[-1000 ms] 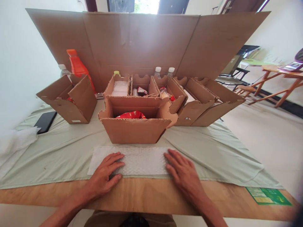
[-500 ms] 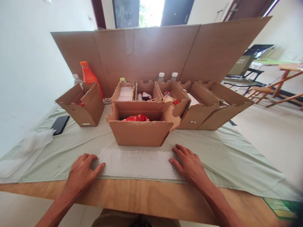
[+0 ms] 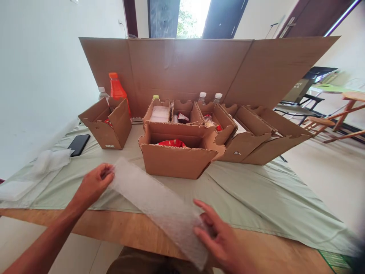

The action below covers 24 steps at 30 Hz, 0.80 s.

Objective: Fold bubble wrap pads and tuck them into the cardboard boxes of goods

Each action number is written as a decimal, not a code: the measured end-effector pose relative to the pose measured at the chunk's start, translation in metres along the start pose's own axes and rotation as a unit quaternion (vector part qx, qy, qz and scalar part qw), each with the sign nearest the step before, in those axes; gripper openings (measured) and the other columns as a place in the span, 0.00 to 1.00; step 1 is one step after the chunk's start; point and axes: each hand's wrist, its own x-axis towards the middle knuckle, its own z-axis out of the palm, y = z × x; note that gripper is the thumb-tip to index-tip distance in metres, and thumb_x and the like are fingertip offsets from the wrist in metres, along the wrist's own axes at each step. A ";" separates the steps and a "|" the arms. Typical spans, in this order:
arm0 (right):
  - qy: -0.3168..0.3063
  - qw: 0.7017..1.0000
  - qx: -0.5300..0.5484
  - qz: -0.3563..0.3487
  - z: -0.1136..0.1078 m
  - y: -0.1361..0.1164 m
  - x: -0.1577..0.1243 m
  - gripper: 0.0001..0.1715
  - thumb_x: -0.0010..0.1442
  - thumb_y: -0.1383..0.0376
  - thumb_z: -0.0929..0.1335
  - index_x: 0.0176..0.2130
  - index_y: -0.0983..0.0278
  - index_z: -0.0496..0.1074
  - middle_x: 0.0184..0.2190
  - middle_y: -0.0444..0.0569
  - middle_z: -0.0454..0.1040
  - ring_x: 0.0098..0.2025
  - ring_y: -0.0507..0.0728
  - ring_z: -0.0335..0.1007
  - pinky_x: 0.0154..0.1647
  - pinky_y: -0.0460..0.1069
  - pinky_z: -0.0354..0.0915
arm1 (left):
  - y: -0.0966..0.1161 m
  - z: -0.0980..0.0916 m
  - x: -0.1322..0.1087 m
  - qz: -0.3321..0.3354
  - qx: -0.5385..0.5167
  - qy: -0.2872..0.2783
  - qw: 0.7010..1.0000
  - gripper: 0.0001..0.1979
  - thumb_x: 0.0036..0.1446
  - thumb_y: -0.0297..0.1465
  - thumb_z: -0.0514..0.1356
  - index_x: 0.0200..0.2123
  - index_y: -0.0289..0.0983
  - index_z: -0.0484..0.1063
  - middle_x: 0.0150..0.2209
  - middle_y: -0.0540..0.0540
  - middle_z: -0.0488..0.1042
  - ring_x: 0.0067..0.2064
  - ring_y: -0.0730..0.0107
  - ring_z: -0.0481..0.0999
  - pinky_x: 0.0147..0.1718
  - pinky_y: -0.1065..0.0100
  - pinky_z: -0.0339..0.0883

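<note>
The left hand [image 3: 94, 184] pinches one end of a long strip of bubble wrap [image 3: 154, 199] between thumb and fingers. The right hand [image 3: 221, 238] grips the other end, fingers on top. Held at both ends, the strip is stretched out flat. It hangs slanted between the hands, just above the counter [image 3: 125, 228]. It looks white, thin and bumpy, a little see-through. Just past the hands sits an open cardboard box [image 3: 176, 161].
</note>
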 end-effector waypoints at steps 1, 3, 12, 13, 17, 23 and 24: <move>-0.027 0.999 0.046 -0.010 0.019 -0.008 -0.002 0.34 0.63 0.57 0.66 0.67 0.57 0.64 0.53 0.53 0.78 0.51 0.61 0.77 0.51 0.55 0.71 | 0.002 -0.006 0.015 0.009 0.033 0.009 0.999 0.15 0.52 0.41 0.54 0.37 0.39 0.73 0.27 0.48 0.76 0.30 0.60 0.75 0.32 0.64 0.66; -0.087 0.987 0.127 -0.041 0.057 -0.026 0.000 0.38 0.63 0.62 0.66 0.70 0.55 0.59 0.64 0.52 0.69 0.62 0.61 0.69 0.62 0.58 0.64 | 0.009 -0.010 0.047 0.023 0.053 0.017 0.998 0.16 0.51 0.37 0.55 0.41 0.37 0.74 0.28 0.46 0.76 0.32 0.56 0.77 0.36 0.61 0.67; -0.142 0.972 0.188 0.000 0.121 -0.054 0.018 0.28 0.60 0.60 0.68 0.59 0.59 0.73 0.40 0.50 0.76 0.37 0.57 0.71 0.41 0.53 0.71 | 0.025 0.033 0.051 0.139 -0.022 0.045 0.989 0.28 0.58 0.37 0.57 0.60 0.32 0.67 0.60 0.33 0.72 0.62 0.50 0.70 0.62 0.49 0.62; -0.154 0.963 0.220 0.017 0.121 -0.050 0.017 0.28 0.61 0.59 0.68 0.59 0.60 0.73 0.36 0.48 0.74 0.33 0.55 0.69 0.34 0.50 0.70 | 0.020 0.032 0.028 0.155 -0.035 0.027 0.987 0.24 0.59 0.37 0.56 0.57 0.35 0.71 0.58 0.35 0.75 0.60 0.52 0.73 0.60 0.50 0.65; -0.198 0.919 0.333 0.074 0.116 -0.049 0.018 0.28 0.60 0.53 0.70 0.57 0.61 0.73 0.31 0.43 0.67 0.25 0.50 0.62 0.24 0.45 0.61 | -0.003 0.014 -0.074 0.226 -0.115 -0.070 0.965 0.17 0.60 0.29 0.56 0.49 0.43 0.78 0.53 0.42 0.80 0.61 0.55 0.74 0.58 0.52 0.71; -0.174 0.854 0.480 0.099 0.110 -0.075 0.037 0.23 0.58 0.52 0.73 0.48 0.63 0.77 0.29 0.42 0.71 0.26 0.49 0.64 0.28 0.45 0.62 | -0.021 -0.002 -0.137 0.184 -0.120 -0.136 0.966 0.34 0.58 0.24 0.56 0.66 0.50 0.64 0.66 0.45 0.68 0.68 0.54 0.66 0.62 0.51 0.67; -0.163 0.843 0.502 0.102 0.111 -0.079 0.041 0.24 0.57 0.53 0.73 0.48 0.63 0.77 0.30 0.44 0.73 0.28 0.50 0.67 0.28 0.45 0.61 | -0.020 0.001 -0.136 0.165 -0.125 -0.134 0.969 0.33 0.58 0.26 0.58 0.67 0.49 0.63 0.66 0.43 0.69 0.67 0.53 0.67 0.61 0.52 0.69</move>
